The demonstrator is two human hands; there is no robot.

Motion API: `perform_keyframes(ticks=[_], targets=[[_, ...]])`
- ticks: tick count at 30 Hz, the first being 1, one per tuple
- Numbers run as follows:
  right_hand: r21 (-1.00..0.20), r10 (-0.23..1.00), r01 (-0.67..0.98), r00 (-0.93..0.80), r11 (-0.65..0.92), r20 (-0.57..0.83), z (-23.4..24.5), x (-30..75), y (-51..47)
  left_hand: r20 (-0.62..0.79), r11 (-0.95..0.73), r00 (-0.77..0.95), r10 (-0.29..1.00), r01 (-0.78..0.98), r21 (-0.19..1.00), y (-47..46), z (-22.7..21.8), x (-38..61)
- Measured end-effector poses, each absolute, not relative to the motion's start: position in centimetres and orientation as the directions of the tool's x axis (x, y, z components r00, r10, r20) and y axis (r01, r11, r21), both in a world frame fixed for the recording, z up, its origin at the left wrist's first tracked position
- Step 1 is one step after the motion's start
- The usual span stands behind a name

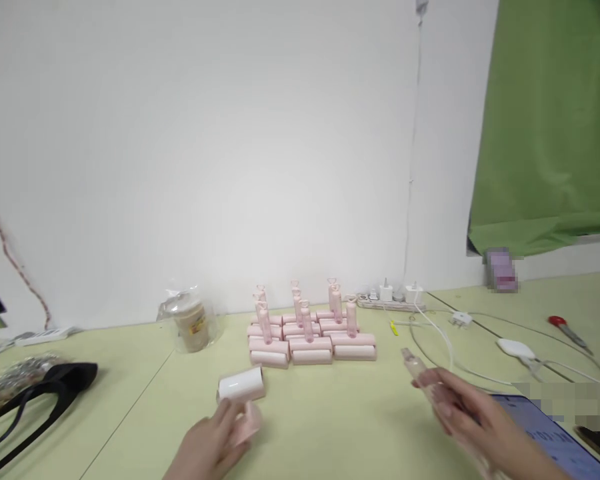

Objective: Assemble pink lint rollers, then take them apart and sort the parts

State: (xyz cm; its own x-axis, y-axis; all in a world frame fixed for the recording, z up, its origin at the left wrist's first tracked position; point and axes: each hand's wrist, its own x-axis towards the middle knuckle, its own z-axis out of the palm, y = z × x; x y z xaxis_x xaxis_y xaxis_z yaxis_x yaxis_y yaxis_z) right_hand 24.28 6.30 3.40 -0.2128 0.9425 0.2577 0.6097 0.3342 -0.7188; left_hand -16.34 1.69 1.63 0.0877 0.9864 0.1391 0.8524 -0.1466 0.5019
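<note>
My left hand [213,437] is closed on a pink plastic piece [251,421], blurred and partly hidden by the fingers. Just beyond its fingertips, a white lint roll [241,385] lies on its side on the table. On the right, my right hand [467,410] grips a translucent pink handle [414,362], whose narrow tip points up and to the left. Farther back, pink lint rollers [311,345] are lined up in rows, with their handles [307,325] standing upright on them.
Near the wall stands a plastic-wrapped cup [193,327]. A power strip [391,303], white cables [443,333], a phone [550,433] and a red-handled tool [570,331] are on the right. A black strap [65,393] and a clear bag [17,380] lie at left.
</note>
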Motion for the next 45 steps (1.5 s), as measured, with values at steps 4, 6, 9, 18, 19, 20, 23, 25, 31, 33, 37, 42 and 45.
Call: perform_keyframes(ticks=[4,6,9,18,19,20,23,25,31,33,37,42,45], targets=[[-0.711,0.887,0.565,-0.424,0.419,0.185,2.5,19.4,5.3,0.158,-0.255,0.234,0.959,0.958,0.129,5.0,0.0,-14.7],[-0.676,0.876,0.595,-0.455,0.435,0.163,2.5,17.9,4.8,0.203,-0.262,0.222,0.954,0.944,0.199,6.1,-0.7,-14.3],[-0.519,0.815,0.638,-0.524,0.569,0.249,3.0,16.8,4.7,0.314,-0.295,0.181,0.932,0.881,0.369,6.3,-0.8,-13.1],[-0.306,0.588,0.504,-0.652,0.808,0.478,2.8,15.8,5.0,-0.199,0.324,0.633,0.748,-0.086,0.942,3.7,-0.4,-3.0],[-0.446,0.668,0.497,-0.565,0.744,0.484,2.5,16.0,5.1,-0.178,0.332,0.606,0.775,-0.152,0.931,3.6,-0.9,-2.5],[-0.590,0.748,0.464,-0.477,0.661,0.462,2.1,16.2,5.3,-0.152,0.315,0.559,0.815,-0.208,0.926,3.6,-1.3,-2.3],[-0.880,0.894,0.279,-0.348,0.385,0.281,1.3,16.6,5.5,-0.083,0.203,0.423,0.902,-0.249,0.947,3.8,-2.0,-2.6],[-0.952,0.901,0.187,-0.406,0.244,0.151,1.0,16.3,5.4,-0.050,0.124,0.356,0.933,-0.188,0.974,4.0,-2.1,-3.1],[-0.986,0.852,0.162,-0.520,0.042,-0.050,0.6,14.7,4.3,-0.026,0.014,0.304,0.952,0.042,0.999,3.6,-1.5,-3.3],[-0.988,0.840,0.153,-0.533,-0.019,-0.098,0.1,14.4,4.2,-0.015,-0.018,0.318,0.948,0.101,0.995,3.2,-1.2,-3.2],[-0.983,0.811,0.093,-0.556,-0.157,-0.182,-0.3,14.1,4.3,0.010,-0.140,0.376,0.927,0.318,0.938,2.5,-1.6,-3.1],[-0.966,0.796,0.012,-0.564,-0.258,-0.220,0.8,14.1,4.1,0.019,-0.099,0.323,0.946,0.231,0.968,2.4,-2.2,-2.8],[-0.958,0.783,0.025,-0.570,-0.287,-0.250,1.3,14.1,3.7,0.048,-0.123,0.313,0.949,0.224,0.967,2.4,-2.1,-2.5]])
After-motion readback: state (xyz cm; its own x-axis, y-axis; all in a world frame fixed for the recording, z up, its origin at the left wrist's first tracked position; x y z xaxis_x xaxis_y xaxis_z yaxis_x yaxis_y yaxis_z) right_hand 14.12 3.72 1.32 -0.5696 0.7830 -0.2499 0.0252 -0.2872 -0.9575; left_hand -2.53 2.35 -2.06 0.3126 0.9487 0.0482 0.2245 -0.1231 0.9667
